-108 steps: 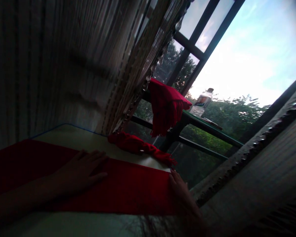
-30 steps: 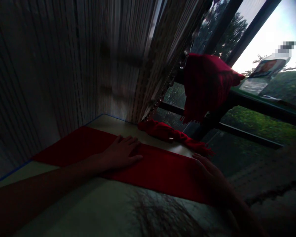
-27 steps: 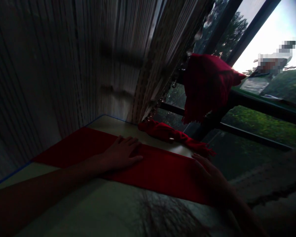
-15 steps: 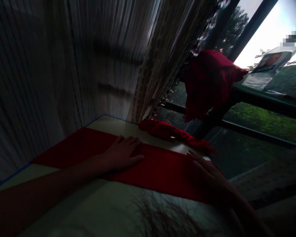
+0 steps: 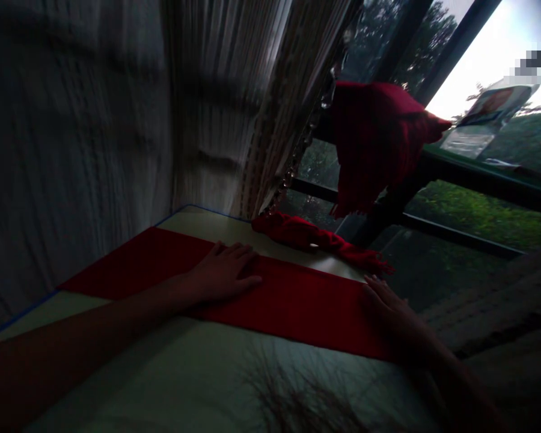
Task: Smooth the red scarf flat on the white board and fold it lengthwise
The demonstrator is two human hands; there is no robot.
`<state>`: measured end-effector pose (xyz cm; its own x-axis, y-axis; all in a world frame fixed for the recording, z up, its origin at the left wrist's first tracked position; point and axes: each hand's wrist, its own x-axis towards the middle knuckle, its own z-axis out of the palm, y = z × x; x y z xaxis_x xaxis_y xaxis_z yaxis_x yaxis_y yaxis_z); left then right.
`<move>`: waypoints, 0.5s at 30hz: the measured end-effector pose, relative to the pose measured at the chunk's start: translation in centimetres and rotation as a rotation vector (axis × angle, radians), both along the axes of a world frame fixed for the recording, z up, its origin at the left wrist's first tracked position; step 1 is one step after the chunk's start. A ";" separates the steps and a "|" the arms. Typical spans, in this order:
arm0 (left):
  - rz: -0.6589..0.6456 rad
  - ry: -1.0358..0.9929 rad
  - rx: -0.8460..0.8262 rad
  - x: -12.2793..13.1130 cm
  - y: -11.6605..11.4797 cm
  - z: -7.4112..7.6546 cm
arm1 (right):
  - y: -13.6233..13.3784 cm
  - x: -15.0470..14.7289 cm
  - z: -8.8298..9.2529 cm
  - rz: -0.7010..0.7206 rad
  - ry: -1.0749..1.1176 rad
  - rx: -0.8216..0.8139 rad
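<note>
A long strip of red cloth [image 5: 297,300] lies flat across the pale table [image 5: 162,361]. Flat on the middle of the cloth rests my left hand [image 5: 225,273], palm down, its fingers spread toward the far edge. My right hand [image 5: 390,307] lies on the cloth's right part, fingers stretched out toward its far edge; the underside is hidden. Beyond the strip, a bunched red cloth with a fringe [image 5: 320,237] lies along the table's far side.
Striped curtains [image 5: 216,108] hang at the left and behind the table. A red fringed cloth [image 5: 374,144] hangs by the dark window frame [image 5: 469,171]. Near it is a clear packet with a picture [image 5: 487,117]. Hair shows at the bottom.
My right hand has slid a little to the right along the cloth. My left hand stays at the same place on it. The curtain edge has shifted left, baring more window.
</note>
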<state>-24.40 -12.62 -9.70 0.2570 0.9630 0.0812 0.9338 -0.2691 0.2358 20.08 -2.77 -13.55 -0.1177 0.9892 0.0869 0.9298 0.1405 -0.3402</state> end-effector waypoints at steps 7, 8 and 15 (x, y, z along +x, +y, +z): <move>0.003 0.015 0.001 -0.1 0.1 -0.1 | -2.3 -5.3 0.7 0.287 0.038 0.045; -0.002 0.011 0.005 -0.1 0.2 -0.2 | -2.6 -6.0 0.6 0.317 0.036 0.041; -0.018 0.009 0.008 -0.3 0.2 -0.4 | -1.8 -4.6 0.1 0.282 0.060 0.041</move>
